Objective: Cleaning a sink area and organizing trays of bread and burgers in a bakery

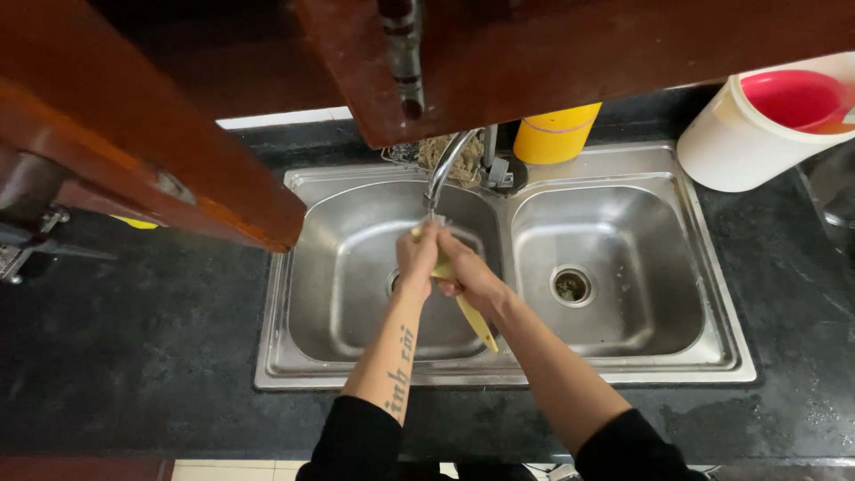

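Both my hands meet over the left basin of a steel double sink, right under the curved tap. My right hand grips a long yellow utensil whose handle sticks out toward me. My left hand closes over the utensil's upper end beneath the spout. The head of the utensil is hidden by my fingers. I cannot make out whether water runs.
The right basin has an open drain. A white bucket holding a red bowl stands on the black counter at the right. A yellow container and a scrubber sit behind the tap. Open wooden cabinet doors hang overhead.
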